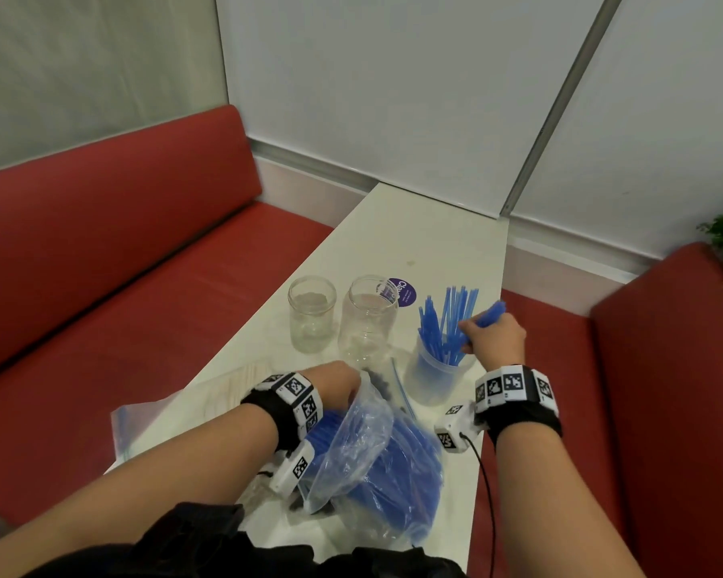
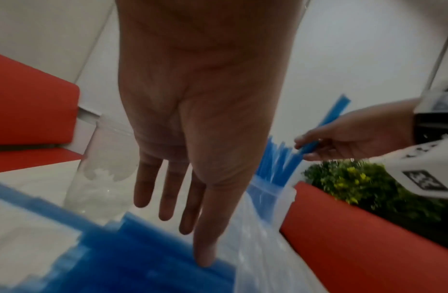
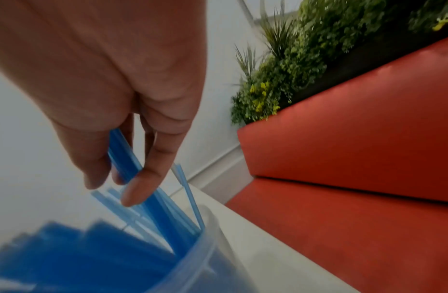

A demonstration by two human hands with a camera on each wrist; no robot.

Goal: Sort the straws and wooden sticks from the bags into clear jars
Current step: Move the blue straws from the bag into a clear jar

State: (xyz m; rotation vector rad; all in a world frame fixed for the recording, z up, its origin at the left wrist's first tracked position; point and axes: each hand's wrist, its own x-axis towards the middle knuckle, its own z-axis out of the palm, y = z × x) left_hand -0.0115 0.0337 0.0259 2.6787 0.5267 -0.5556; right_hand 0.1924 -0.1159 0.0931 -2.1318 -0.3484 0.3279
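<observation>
1. Now we see the right hand (image 1: 494, 336) above the frosted jar (image 1: 430, 379) at the right side of the counter (image 1: 414, 227); its grip is closed, thumb and fingertips (image 3: 135, 190) pinching a small bunch of blue straws (image 3: 125, 156) whose lower ends reach toward the jar's mouth.
2. More straws (image 1: 449, 323) already stand fanned out in that jar.
3. Nearer to us, the left hand (image 1: 335, 383) reaches into the mouth of a clear plastic bag (image 1: 364, 431) lying on the counter; in the left wrist view its fingers (image 2: 167, 190) are straight and spread, holding nothing, with the thumb tip resting on the blue pile of straws in the bag (image 2: 142, 267).
4. Two empty clear jars (image 1: 312, 312) (image 1: 368, 319) stand side by side at the far left of the frosted one, close together.
5. A second flat bag (image 1: 143, 427) lies at the near left edge of the counter; we cannot tell what it contains.
6. A round purple sticker (image 1: 403, 292) sits on the counter just beyond the taller jar.
7. Red benches (image 1: 122, 244) flank the counter, and green plants (image 3: 292, 59) rise behind the right one.
</observation>
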